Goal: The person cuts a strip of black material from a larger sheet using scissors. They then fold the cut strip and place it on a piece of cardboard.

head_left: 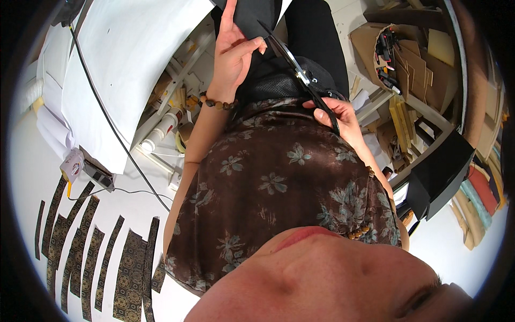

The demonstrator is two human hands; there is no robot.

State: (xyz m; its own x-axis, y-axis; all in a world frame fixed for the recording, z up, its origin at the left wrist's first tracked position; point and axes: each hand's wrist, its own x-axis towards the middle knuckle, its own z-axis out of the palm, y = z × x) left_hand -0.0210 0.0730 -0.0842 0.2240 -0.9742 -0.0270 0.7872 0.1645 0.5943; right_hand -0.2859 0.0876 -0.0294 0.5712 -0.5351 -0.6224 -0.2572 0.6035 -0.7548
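At the top middle, a black sheet [252, 19] of paper or thin card is pinched by my left hand [234, 59]. Its index finger stretches up along the sheet, and the thumb is bent near the sheet's lower edge. Long scissors [303, 78] with black handles slant up and left from my right hand [340, 119], whose fingers wrap round the handles. Their blade tips are beside or over the sheet's lower right edge; whether they touch it is unclear. The blades look nearly closed. My lap and a black mesh cloth [279, 86] lie beneath.
A large white surface [123, 59] spreads at the left, crossed by a black cable [102, 102]. Dark patterned strips [129, 263] lie lower left near a small device [96, 174]. On the right are a cardboard box [367, 51] with offcuts and a black panel [437, 177].
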